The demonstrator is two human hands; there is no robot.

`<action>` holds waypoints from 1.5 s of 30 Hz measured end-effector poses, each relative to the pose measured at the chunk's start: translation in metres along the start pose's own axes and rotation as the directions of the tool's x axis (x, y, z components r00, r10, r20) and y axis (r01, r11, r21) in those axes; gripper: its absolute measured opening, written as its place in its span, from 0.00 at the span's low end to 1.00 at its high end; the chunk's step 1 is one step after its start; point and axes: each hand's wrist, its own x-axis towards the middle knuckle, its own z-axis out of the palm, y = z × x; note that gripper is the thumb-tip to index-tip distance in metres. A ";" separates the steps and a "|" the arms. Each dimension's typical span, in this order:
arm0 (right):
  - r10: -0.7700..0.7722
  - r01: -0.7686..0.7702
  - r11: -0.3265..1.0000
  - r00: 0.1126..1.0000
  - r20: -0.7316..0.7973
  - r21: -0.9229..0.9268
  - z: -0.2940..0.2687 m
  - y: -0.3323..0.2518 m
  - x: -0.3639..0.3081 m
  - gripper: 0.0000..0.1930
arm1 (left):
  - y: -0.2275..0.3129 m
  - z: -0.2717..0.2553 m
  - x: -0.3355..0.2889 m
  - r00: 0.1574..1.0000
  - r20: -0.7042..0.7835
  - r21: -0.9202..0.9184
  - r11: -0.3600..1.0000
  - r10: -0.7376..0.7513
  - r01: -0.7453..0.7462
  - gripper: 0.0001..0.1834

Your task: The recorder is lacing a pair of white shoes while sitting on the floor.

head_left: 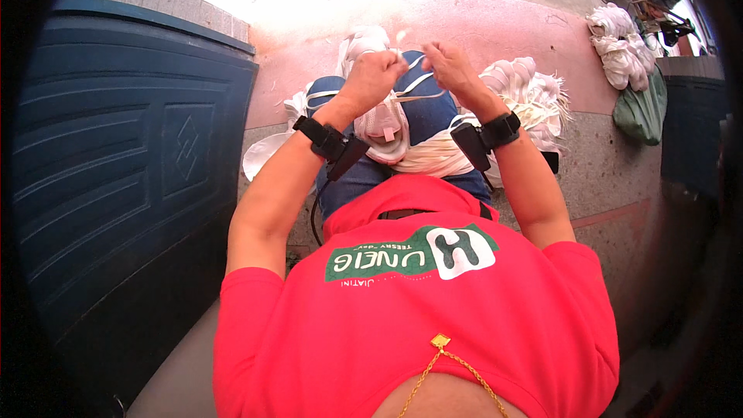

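Observation:
On my lap, between my knees, lies a pale pink and white shoe (381, 125) with its opening toward me. A white shoelace (420, 97) runs loosely across it and over my jeans. Above the shoe's toe end my left hand (372, 80) is closed, its fingertips pinched by the lace. My right hand (453, 73) is closed too, a little to the right, with lace strands near its fingertips. The fingertips are small and bright, so the exact grip is partly hidden. A hank of cream laces (432, 158) lies over my right thigh beside the shoe.
White shoes (511, 76) and a heap of loose laces (545, 108) sit at my right. More white shoes (364, 39) lie beyond my knees; a pale shoe piece (261, 153) is at left. A blue panelled door (131, 139) stands left. A green bag (642, 108) rests far right.

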 end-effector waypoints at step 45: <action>-0.382 0.417 0.775 0.908 0.173 -0.476 0.079 0.044 0.004 0.09 | -0.049 0.014 -0.073 0.991 -0.113 0.537 0.844 0.068 0.003 0.06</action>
